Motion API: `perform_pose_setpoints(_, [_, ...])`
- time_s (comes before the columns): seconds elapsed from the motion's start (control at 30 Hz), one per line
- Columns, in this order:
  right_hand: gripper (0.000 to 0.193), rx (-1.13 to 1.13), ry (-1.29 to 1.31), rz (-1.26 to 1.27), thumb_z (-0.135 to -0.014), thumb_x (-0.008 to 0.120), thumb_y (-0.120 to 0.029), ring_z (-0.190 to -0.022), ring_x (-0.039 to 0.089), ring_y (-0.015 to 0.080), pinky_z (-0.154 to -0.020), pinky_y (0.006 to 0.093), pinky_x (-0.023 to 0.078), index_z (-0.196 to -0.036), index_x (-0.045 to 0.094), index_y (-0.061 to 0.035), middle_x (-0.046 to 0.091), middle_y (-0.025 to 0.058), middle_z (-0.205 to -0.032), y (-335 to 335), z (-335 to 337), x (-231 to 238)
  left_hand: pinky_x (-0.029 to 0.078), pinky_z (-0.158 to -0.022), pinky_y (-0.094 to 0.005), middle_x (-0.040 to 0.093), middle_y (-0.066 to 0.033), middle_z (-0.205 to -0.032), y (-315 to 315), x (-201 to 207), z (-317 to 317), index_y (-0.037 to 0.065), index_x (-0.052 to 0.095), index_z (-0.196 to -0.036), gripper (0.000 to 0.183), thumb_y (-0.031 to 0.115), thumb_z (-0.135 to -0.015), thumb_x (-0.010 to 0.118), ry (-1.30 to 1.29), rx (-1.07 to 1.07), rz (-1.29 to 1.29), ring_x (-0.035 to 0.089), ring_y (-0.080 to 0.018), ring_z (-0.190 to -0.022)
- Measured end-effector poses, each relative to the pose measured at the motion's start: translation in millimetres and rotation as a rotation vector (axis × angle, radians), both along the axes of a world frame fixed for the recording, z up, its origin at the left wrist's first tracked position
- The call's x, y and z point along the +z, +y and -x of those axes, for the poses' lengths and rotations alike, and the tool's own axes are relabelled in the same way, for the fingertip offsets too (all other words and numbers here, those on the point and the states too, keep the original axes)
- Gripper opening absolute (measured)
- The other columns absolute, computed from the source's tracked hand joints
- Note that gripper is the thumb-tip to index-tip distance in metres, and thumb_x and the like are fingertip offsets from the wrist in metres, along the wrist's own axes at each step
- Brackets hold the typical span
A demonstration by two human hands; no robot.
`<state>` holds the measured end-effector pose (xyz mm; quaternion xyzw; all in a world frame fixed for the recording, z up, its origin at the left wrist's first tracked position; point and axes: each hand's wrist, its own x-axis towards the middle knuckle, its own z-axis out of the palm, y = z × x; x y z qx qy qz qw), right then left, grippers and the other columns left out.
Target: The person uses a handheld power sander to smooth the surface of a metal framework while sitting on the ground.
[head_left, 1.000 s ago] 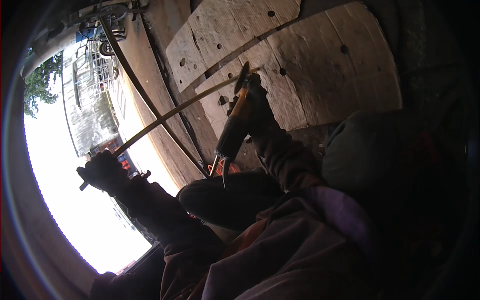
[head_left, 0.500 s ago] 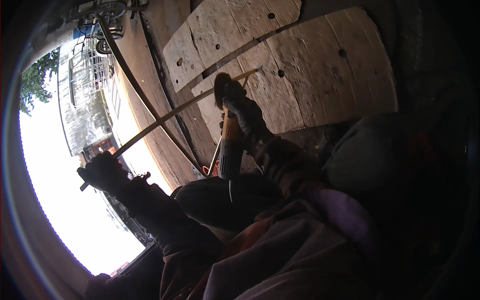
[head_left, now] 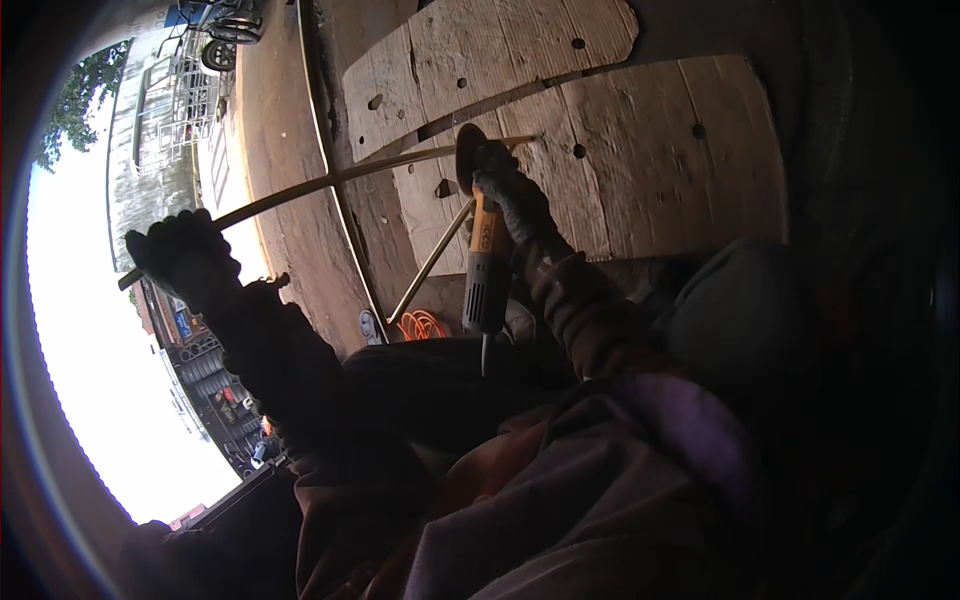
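A long, thin metal bar (head_left: 275, 197) slants across the view, its left end in my gloved left hand (head_left: 190, 258), whose fingers are wrapped round it. The gloved right hand (head_left: 515, 200) grips an angle grinder (head_left: 487, 260) with a yellow and grey body, at its head end. The grinder's round disc (head_left: 467, 158) stands upright against the bar near its far right end; whether they touch I cannot tell. A cord hangs from the bottom of the grinder. Below the disc, a shorter bar (head_left: 430, 262) slopes down to the left.
Two worn cardboard sheets (head_left: 650, 150) with holes lie on the ground ahead. Another long bar (head_left: 325, 130) crosses under the held one. An orange cable coil (head_left: 422, 325) lies near my legs. At the far left are a wheeled vehicle (head_left: 218, 52) and a bright opening.
The held bar lies at a flatter slant, my left hand having moved up and left in view. The grinder appears slightly further right. More of the orange coil shows.
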<state>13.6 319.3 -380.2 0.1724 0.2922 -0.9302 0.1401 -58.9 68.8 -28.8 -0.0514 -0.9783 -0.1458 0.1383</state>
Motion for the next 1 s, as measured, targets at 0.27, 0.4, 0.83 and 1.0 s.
perform_pose_setpoints(0.27, [0.05, -0.084, -0.114, 0.219, -0.088, 0.063, -0.05, -0.066, 0.066, 0.0241, -0.061, 0.0406, 0.059, -0.114, 0.054, -0.0086, 0.063, 0.0111, -0.088, 84.0, 4.0, 6.9, 0.053, -0.075, -0.0386, 0.069, -0.0143, -0.089, 137.6, -144.2, 7.4, 0.003, 0.07, -0.106, 0.06, 0.058, -0.09, 0.057, -0.152, 0.151, -0.359, 0.068, -0.0267, -0.089])
perform_pose_setpoints(0.4, [0.052, -0.047, 0.037, 0.295, -0.087, 0.065, -0.05, -0.065, 0.066, 0.0264, -0.06, 0.0435, 0.059, -0.112, 0.053, -0.006, 0.065, 0.0114, -0.08, 123.3, 0.6, 117.0, 0.052, -0.066, -0.0429, 0.069, -0.0181, -0.076, 70.9, -159.8, -43.4, 0.022, 0.074, -0.102, 0.045, 0.06, -0.092, 0.052, -0.407, 0.254, 0.034, 0.069, -0.0324, -0.074])
perform_pose_setpoints(0.83, [0.063, -0.027, 0.319, 0.098, -0.087, 0.057, -0.057, -0.073, 0.064, 0.0311, -0.069, 0.0467, 0.057, -0.117, 0.05, -0.0017, 0.063, 0.0155, -0.092, 235.9, -30.3, 114.6, 0.038, -0.049, -0.0332, 0.056, 0.0, -0.059, 40.4, -70.1, 12.7, 0.008, 0.073, -0.086, 0.041, 0.049, -0.083, 0.072, -0.268, 0.085, -0.144, 0.047, -0.011, -0.051])
perform_pose_setpoints(1.0, [0.064, -0.058, 0.373, -0.077, -0.081, 0.065, -0.059, -0.073, 0.064, 0.0261, -0.068, 0.0426, 0.056, -0.112, 0.054, -0.0051, 0.063, 0.0097, -0.087, 220.9, -31.2, 134.9, 0.057, -0.064, -0.0388, 0.071, -0.0168, -0.093, 116.2, 32.3, -36.5, 0.0, 0.065, -0.107, 0.04, 0.034, -0.087, 0.063, -0.367, 0.103, 0.412, 0.071, -0.0216, -0.081])
